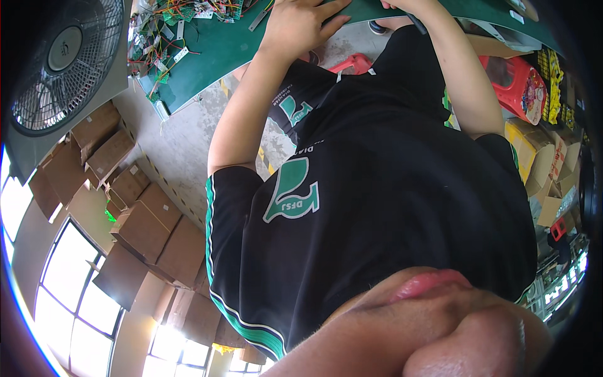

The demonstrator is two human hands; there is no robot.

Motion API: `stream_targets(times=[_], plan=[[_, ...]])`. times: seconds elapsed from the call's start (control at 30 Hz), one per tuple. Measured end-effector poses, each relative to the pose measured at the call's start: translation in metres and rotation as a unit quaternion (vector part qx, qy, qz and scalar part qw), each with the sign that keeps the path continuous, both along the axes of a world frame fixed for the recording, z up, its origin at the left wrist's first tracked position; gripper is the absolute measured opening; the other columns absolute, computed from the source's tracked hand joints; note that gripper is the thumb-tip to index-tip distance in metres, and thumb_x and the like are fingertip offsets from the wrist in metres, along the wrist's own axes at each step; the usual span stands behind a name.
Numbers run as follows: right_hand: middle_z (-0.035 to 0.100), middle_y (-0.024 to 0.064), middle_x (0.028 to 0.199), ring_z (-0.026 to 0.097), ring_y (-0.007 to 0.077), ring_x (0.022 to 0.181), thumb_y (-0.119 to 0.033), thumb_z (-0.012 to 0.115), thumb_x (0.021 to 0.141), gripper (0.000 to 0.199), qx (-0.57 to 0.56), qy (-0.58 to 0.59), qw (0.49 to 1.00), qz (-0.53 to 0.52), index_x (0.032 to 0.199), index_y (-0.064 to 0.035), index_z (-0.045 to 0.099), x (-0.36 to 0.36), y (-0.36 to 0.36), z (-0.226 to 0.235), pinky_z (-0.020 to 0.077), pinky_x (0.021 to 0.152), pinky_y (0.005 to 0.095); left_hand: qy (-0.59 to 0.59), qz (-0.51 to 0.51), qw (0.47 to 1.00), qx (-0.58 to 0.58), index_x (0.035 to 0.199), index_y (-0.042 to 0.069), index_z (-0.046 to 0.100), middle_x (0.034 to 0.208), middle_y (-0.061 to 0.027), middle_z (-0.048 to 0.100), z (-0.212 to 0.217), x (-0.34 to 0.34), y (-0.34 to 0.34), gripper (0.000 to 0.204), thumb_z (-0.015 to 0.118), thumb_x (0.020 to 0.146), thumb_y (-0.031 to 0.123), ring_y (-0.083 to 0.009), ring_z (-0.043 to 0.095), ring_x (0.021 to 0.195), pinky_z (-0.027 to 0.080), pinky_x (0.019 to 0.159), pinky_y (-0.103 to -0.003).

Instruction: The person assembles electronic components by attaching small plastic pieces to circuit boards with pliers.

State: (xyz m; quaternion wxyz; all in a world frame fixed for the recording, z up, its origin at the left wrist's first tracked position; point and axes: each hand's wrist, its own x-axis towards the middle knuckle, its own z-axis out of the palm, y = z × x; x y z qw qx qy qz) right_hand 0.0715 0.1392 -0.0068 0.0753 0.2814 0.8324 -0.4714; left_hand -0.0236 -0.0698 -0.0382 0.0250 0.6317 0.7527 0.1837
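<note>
At the top edge, over the near edge of the green tabletop (pixel 213 66), is my left hand (pixel 300 24). Its fingers are stretched out and apart, pointing right, and I see nothing held in them; part of the hand is cut off by the frame. A small silver metal strip (pixel 258 19) lies just left of it. My right hand (pixel 402 4) is mostly beyond the top edge, its visible fingers curled. A dark, rounded handle (pixel 416 24) sticks out from it beside the wrist; the rest of that tool is out of frame.
Left on the tabletop sits a heap of small green circuit boards (pixel 179 28) with red and black wires. A grey fan (pixel 63 56) stands beside it. Cardboard boxes (pixel 147 220) line the left; a red plastic stool (pixel 512 88) and more boxes (pixel 546 163) are right.
</note>
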Motion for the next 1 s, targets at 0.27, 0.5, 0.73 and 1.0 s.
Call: stream_targets(times=[0.27, 0.5, 0.73, 1.0], plan=[[0.055, -0.0002, 0.070, 0.050, 0.0073, 0.053, -0.018, 0.067, 0.101, 0.017, -0.086, 0.120, 0.981, -0.122, 0.105, -0.0018, 0.061, 0.035, 0.060, -0.003, 0.0406, 0.047, 0.0251, 0.016, -0.016, 1.000, -0.020, 0.140, 0.018, 0.065, 0.157, -0.0131, 0.048, 0.005, 0.001, -0.001, 0.052, 0.067, 0.094, 0.042, -0.0337, 0.040, 0.148, 0.031, 0.118, -0.056], [0.055, 0.0005, 0.073, 0.051, 0.0080, 0.053, -0.017, 0.070, 0.099, 0.018, -0.073, 0.069, 0.994, -0.049, 0.103, -0.0029, 0.060, 0.026, 0.028, -0.001, 0.0424, 0.047, 0.0263, 0.025, -0.022, 0.999, -0.020, 0.144, 0.019, 0.062, 0.156, -0.0136, 0.049, 0.013, 0.005, 0.007, 0.056, 0.066, 0.094, 0.045, -0.0341, 0.041, 0.147, 0.031, 0.118, -0.057], [0.060, 0.0068, 0.076, 0.057, 0.0134, 0.055, -0.019, 0.076, 0.094, 0.027, 0.044, 0.009, 0.999, 0.025, 0.103, 0.0001, 0.058, -0.005, -0.004, 0.004, 0.0464, 0.050, 0.0320, 0.020, -0.002, 0.999, -0.027, 0.146, 0.021, 0.060, 0.156, -0.0129, 0.048, 0.004, 0.005, 0.000, 0.057, 0.065, 0.095, 0.047, -0.0343, 0.040, 0.147, 0.032, 0.118, -0.055], [0.065, 0.0153, 0.081, 0.065, 0.0240, 0.066, -0.028, 0.080, 0.090, 0.038, 0.135, -0.022, 0.991, 0.011, 0.103, 0.0015, 0.060, -0.004, -0.010, 0.001, 0.0506, 0.061, 0.0398, 0.026, -0.006, 0.999, -0.029, 0.145, 0.021, 0.061, 0.157, -0.0124, 0.048, 0.003, 0.004, 0.001, 0.056, 0.065, 0.095, 0.046, -0.0338, 0.040, 0.148, 0.031, 0.119, -0.055]])
